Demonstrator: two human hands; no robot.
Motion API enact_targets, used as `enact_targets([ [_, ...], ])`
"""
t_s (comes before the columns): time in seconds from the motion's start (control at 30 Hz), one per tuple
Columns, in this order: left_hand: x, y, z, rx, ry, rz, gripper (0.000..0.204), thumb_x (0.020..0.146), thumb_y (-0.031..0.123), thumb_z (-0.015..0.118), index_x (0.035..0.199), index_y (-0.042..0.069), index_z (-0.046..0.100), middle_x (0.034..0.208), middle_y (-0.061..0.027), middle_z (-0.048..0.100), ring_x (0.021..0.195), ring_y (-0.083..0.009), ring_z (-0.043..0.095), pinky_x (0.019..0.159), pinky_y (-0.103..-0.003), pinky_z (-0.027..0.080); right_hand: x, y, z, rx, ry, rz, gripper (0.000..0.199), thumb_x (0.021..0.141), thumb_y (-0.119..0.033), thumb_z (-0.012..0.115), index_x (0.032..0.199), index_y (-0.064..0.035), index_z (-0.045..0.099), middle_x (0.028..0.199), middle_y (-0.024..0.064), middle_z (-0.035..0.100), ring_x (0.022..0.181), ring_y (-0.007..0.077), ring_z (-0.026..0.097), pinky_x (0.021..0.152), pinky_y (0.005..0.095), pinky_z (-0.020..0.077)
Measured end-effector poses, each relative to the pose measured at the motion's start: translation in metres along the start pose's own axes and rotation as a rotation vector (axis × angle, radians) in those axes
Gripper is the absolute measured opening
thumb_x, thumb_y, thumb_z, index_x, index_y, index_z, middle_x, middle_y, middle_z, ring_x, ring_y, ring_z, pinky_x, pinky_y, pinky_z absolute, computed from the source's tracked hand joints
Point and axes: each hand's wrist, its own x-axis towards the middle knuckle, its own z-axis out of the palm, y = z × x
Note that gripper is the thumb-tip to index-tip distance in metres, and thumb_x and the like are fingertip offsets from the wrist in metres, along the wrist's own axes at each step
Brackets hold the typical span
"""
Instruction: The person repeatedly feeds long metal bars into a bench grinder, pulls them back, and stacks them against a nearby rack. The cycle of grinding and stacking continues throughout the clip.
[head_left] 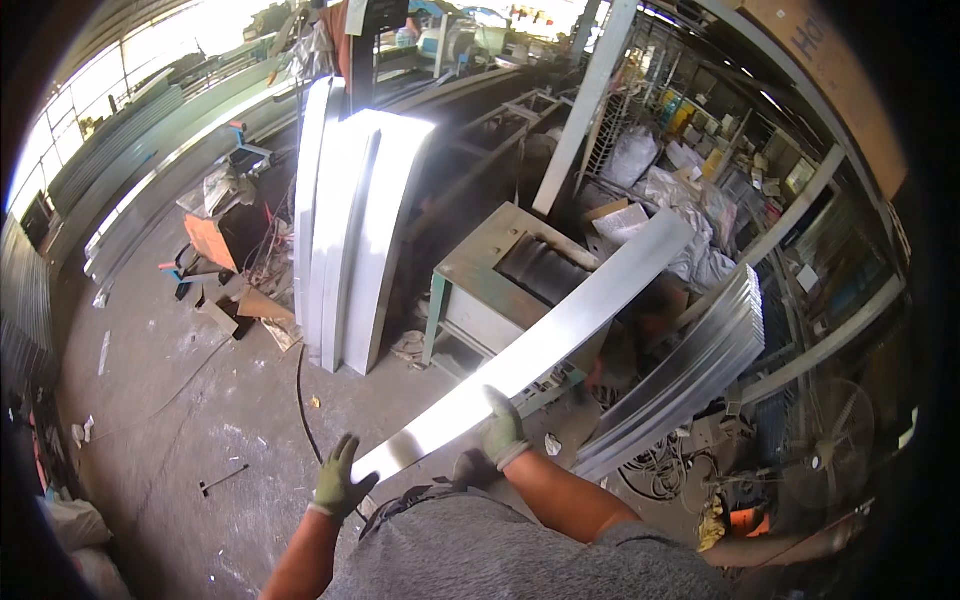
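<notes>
Metal strip [545,345] slants before a green-legged stand [470,262], its near end against the spread left hand [341,484], its lower edge clasped by the right hand [503,430].

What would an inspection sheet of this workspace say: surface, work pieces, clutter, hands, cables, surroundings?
Surface: grey floor, stained and littered with scraps.
Work pieces: one long metal panel, slanting up to the right across the view of a green-legged machine; contact with it unclear.
Clutter: cardboard pieces left of the upright panels; plastic bags behind the machine.
Hands: both gloved; left hand at the panel's near end, fingers spread; right hand at its right edge, grip unclear.
Cables: dark cable on the floor; tangled loops at right.
Surroundings: stacked metal strips and a fan at right.
</notes>
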Motion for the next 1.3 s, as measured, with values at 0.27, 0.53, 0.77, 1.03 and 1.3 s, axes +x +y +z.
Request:
enact_targets([
  [0.27,0.198,0.192,-0.015,-0.157,0.120,0.349,0.121,0.084,0.054,0.091,0.170,-0.002,0.027,0.164,-0.0353,0.044,0.144,-0.0539,0.054,0.120,-0.053,0.047,0.021,0.007,-0.001,-0.606,-0.382,-0.203,0.031,0.102,-0.012,0.067,0.131,0.0005,0.070,0.131,0.0165,0.073,0.120,0.0298,0.068,0.104,0.0419,0.0534],
  [0.53,0.279,0.275,0.004,-0.338,-0.080,-0.133,0.122,0.083,0.048,0.094,0.167,-0.006,0.024,0.160,-0.0409,0.044,0.147,-0.0540,0.049,0.121,-0.052,0.045,0.081,-0.003,-0.037,-1.031,-0.594,-0.519,0.047,0.113,-0.022,0.058,0.156,-0.0024,0.057,0.153,0.0195,0.063,0.142,0.0328,0.058,0.119,0.0439,0.0462],
  [0.77,0.304,0.218,-0.016,-0.121,0.181,-0.052,0.101,0.079,0.044,0.095,0.153,-0.001,0.044,0.140,-0.0317,0.062,0.129,-0.0496,0.063,0.109,-0.053,0.053,0.111,-0.016,-0.061,-0.814,-0.630,-0.067,0.037,0.106,-0.029,0.076,0.132,-0.0032,0.077,0.125,0.0040,0.077,0.115,0.0151,0.069,0.102,0.0303,0.0536],
  [1.03,0.356,0.125,-0.083,-0.066,0.327,-0.132,0.078,0.081,0.031,0.094,0.141,0.001,0.053,0.127,-0.0228,0.073,0.121,-0.0371,0.074,0.103,-0.048,0.060,0.130,0.001,-0.224,-0.813,-0.064,0.411,0.040,0.103,-0.038,0.074,0.130,-0.0086,0.077,0.097,0.0006,0.073,0.077,0.0088,0.060,0.067,0.0279,0.0487],
  [1.3,0.455,0.012,-0.084,-0.022,0.342,-0.199,0.083,0.079,0.039,0.094,0.141,-0.001,0.055,0.130,-0.0261,0.072,0.122,-0.0426,0.071,0.107,-0.049,0.056,0.096,0.008,-0.381,-1.376,-0.116,0.307,0.050,0.103,-0.042,0.066,0.127,0.0008,0.074,0.112,0.0088,0.077,0.097,0.0221,0.070,0.087,0.0389,0.0571],
])
